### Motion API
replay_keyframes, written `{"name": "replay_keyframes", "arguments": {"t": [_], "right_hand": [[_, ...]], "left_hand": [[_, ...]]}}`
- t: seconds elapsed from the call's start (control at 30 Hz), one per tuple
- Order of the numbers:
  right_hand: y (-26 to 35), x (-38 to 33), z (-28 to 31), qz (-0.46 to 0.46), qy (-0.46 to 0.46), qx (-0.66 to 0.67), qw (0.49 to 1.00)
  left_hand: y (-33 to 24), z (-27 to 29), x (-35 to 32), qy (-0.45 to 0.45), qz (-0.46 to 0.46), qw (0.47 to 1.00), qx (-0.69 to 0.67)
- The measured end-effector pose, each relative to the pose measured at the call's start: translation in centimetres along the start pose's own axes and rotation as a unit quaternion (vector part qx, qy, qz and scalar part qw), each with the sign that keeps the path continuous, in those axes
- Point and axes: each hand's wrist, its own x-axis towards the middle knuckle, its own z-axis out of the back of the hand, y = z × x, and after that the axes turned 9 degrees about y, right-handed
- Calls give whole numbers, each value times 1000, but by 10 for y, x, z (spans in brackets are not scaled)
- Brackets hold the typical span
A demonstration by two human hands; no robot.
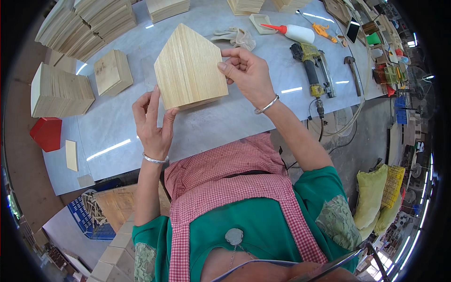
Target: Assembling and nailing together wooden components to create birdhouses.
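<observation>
A house-shaped stack of thin wooden boards [190,68], pointed at the top, is held just above the grey worktop [225,122] between both hands. The left hand [152,123] comes up from below, fingers spread upward, its thumb and forefinger pinching the stack's lower left corner; a metal bangle sits on that wrist. The right hand [248,75] reaches in from the right with the wrist bent, its fingertips curled closed against the stack's right edge, and wears a bangle too. Just beyond the right hand lies a crumpled work glove [235,36], and further off a white glue bottle [296,33] with a red nozzle lies on its side. To the right of that hand a yellow-and-black nail gun [312,68] rests on the worktop with its hose trailing off the edge, and a hammer [351,70] lies past it. Left of the left hand sit a small wooden block [112,73] and a larger pile of boards [58,91], with a red house-shaped piece [47,134] near the worktop's edge. More stacked boards [84,23] line the far side.
</observation>
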Motion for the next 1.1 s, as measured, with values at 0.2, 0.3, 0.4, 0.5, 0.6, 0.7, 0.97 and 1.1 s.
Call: {"name": "replay_keyframes", "arguments": {"t": [0.2, 0.3, 0.4, 0.5, 0.6, 0.7, 0.97, 1.1], "right_hand": [[-17, -3, 0, 7, -18, -59, 998], [-21, 0, 0, 16, -19, -90, 996], [-21, 1, 0, 10, -8, -126, 992], [-19, 2, -1, 4, 0, -161, 987], [-20, 1, -2, 6, -5, -187, 982], [-24, -1, 1, 30, -13, -229, 973], [-9, -40, 20, 113, 111, -308, 938], [-15, -32, 17, 195, 116, -395, 890]], "left_hand": [[4, -11, -9, -4, 0, 1000, -6], [4, -14, -10, -8, 5, 1000, -20], [3, -15, -10, -8, 15, 1000, -16], [2, -16, -10, -9, 27, 999, -28], [3, -17, -10, -28, 20, 999, -38], [0, -16, -10, -26, 39, 998, -49], [2, -17, -13, -46, 33, 998, -35], [4, -23, -12, -81, 16, 997, -8]]}}
